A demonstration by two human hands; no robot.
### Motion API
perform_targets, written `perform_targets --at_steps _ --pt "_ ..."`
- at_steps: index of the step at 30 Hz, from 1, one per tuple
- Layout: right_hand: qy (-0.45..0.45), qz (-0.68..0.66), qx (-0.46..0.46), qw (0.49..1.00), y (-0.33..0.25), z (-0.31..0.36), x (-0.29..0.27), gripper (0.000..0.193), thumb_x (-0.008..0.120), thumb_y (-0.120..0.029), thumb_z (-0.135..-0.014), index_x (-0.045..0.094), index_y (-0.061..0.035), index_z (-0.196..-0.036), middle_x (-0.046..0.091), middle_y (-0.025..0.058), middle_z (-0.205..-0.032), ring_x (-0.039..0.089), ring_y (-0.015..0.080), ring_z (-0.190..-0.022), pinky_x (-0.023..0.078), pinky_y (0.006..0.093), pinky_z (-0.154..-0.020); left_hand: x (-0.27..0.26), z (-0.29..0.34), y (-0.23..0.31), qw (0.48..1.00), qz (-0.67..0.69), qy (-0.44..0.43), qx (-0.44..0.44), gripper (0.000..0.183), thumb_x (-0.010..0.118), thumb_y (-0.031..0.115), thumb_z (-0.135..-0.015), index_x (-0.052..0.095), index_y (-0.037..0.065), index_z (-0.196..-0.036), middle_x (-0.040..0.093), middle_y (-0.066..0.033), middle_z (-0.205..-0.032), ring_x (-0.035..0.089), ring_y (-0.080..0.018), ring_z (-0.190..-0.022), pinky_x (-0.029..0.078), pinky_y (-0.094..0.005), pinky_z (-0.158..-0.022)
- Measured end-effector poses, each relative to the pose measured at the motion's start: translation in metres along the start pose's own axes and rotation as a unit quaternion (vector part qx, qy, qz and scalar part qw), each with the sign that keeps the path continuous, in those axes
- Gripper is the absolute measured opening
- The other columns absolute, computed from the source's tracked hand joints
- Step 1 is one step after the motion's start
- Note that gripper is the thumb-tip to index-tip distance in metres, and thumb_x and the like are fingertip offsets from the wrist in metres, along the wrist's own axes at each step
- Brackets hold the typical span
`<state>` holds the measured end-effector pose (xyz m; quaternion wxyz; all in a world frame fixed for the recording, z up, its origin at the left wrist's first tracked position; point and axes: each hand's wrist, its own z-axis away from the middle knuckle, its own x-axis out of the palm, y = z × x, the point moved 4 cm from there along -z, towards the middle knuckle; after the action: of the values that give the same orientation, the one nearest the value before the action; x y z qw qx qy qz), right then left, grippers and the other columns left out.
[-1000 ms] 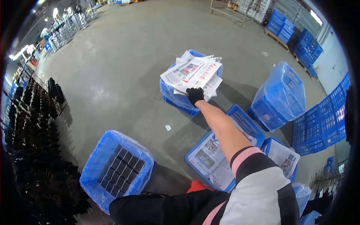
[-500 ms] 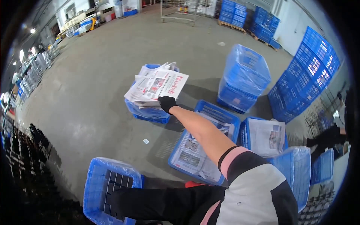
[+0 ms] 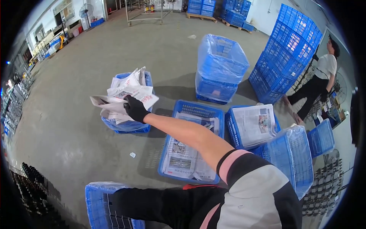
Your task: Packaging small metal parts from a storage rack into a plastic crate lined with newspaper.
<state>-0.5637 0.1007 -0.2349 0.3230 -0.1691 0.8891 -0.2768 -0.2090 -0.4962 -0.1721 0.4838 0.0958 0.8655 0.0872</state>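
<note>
My right hand (image 3: 135, 108), in a black glove, reaches far out to the left and is closed on the edge of some newspaper sheets (image 3: 109, 104). The held sheets are lifted and bent, sticking out past the left side of the pile. Below them, more newspapers (image 3: 131, 81) lie loosely heaped in a blue crate (image 3: 133, 129) lined with clear plastic. Some fingertips are hidden behind the glove and paper. My left hand does not show.
Close by stands a low blue crate (image 3: 221, 114) lined with newspaper; another paper-covered crate (image 3: 233, 131) is right of it. Plastic-lined crates (image 3: 221, 74) stand stacked behind. Tall blue crates (image 3: 286, 49) and a walking person (image 3: 324, 70) are at right. Near my leg sits a lined crate (image 3: 95, 206).
My hand has moved left over the pile, and the sheets it grips are now raised and folded. The view has swung right, bringing the person at right into clearer sight.
</note>
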Motion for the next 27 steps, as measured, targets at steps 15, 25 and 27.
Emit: perform_targets --at_steps 15,25,27 --pt "-0.157 -0.347 0.042 0.924 -0.181 0.091 -0.089 0.046 0.078 -0.02 -0.083 0.058 -0.0005 -0.12 0.064 0.009 -0.11 0.06 0.014 -0.1 0.049 0.0308 -0.088 0.128 -0.129 0.245 0.846 0.502 -0.167 0.071 0.096 0.085 0.014 -0.075 0.027 -0.002 -0.15 0.038 -0.0193 -0.148 0.049 -0.0326 -0.127 0.046 -0.0421 -0.102" --pt "-0.294 -0.43 0.08 0.85 -0.222 0.128 -0.066 0.037 0.075 -0.013 -0.086 0.061 -0.0012 -0.117 0.065 0.0056 -0.108 0.058 0.0125 -0.1 0.047 0.0298 -0.09 0.16 -0.108 0.209 0.742 0.631 -0.17 -0.15 0.076 0.075 0.009 -0.084 0.032 -0.005 -0.145 0.056 -0.0233 -0.131 0.062 -0.0276 -0.112 0.05 -0.0403 -0.093" --pt "-0.26 -0.393 0.043 0.881 -0.222 0.113 -0.076 0.033 0.075 -0.013 -0.086 0.063 -0.0015 -0.115 0.065 0.0042 -0.107 0.058 0.0115 -0.099 0.048 0.0294 -0.089 0.162 -0.113 0.183 0.813 0.561 -0.103 -0.118 0.064 0.071 0.011 -0.088 0.04 -0.006 -0.14 0.062 -0.02 -0.123 0.062 -0.0232 -0.109 0.05 -0.0383 -0.091"
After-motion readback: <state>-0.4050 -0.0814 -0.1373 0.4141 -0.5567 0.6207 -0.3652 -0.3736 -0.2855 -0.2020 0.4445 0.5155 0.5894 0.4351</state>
